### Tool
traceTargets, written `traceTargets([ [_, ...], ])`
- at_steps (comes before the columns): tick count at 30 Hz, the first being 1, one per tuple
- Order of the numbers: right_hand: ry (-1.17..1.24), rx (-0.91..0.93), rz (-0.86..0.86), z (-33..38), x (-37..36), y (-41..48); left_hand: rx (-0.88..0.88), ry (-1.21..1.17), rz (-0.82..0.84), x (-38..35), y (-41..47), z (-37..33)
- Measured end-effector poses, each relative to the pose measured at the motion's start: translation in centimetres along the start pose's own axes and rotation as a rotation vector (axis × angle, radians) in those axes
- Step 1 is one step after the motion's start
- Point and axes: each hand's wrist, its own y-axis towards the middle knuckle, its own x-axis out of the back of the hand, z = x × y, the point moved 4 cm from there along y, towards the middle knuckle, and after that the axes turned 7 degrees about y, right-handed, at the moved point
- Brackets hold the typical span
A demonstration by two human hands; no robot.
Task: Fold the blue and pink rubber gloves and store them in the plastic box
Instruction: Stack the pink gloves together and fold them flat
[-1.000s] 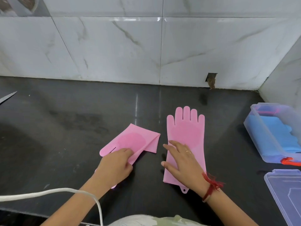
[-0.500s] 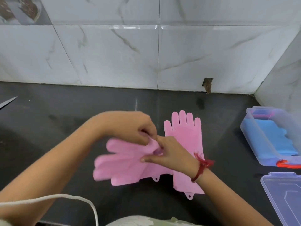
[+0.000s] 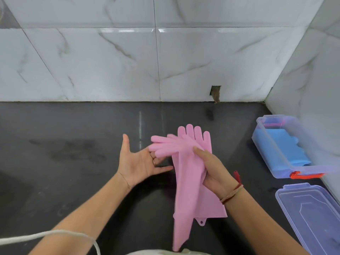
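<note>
- My right hand [image 3: 211, 170] grips a pink glove [image 3: 184, 208], cuff hanging toward me, fingers pointing left, seemingly above another pink glove [image 3: 206, 142].
- My left hand [image 3: 139, 162] is spread open, palm up.

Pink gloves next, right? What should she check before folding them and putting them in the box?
1. Right hand gripping the lifted pink glove: ok.
2. Left hand free to help: ok, open palm.
3. Second pink glove flat on the counter: ok.
4. Pink gloves folded: not ok, both unfolded.
5. Plastic box open: ok, lid lies beside it.
6. Room above the blue gloves: cannot tell.
</note>
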Motion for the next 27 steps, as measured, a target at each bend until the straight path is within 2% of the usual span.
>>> traceTargets([
  [3,0.203,-0.199,-0.085,-1.2,0.7,0.0,-0.115,-0.142,-0.126,-0.4,0.2,2.3],
  [6,0.36,-0.28,-0.056,-1.8,0.0,-0.4,-0.148,-0.23,-0.272,-1.7,0.5,3.6],
  [9,0.381,-0.23,0.059,-0.6,-0.8,-1.0,-0.096,-0.072,-0.295,-3.7,1.2,4.2],
  [11,0.282,-0.156,0.196,1.3,-1.4,-1.8,-0.067,0.06,-0.333,-4.7,1.6,3.9],
  [13,0.014,-0.01,0.291,3.5,-1.4,-2.8,-0.026,0.083,-0.343,-5.9,2.0,3.4],
  [15,-0.323,0.24,0.236,6.2,-0.8,-3.0,0.003,0.106,-0.35,-7.1,2.7,2.6],
  [17,-0.512,0.346,0.174,8.2,0.0,-2.1,0.062,0.163,-0.369,-8.0,4.2,2.0],
  [19,-0.525,0.291,0.129,8.4,1.4,0.3,0.125,0.221,-0.448,-7.6,6.2,1.5],
  [23,-0.6,0.07,-0.07,4.7,5.7,5.3,0.205,0.463,-0.758,-4.2,9.0,1.6],
  [25,-0.628,-0.007,-0.178,2.8,7.5,5.9,0.2,0.562,-0.8,-3.0,9.6,1.8],
  [27,-0.607,-0.003,-0.229,2.4,8.2,6.1,0.175,0.602,-0.805,-2.4,9.9,1.9],
])
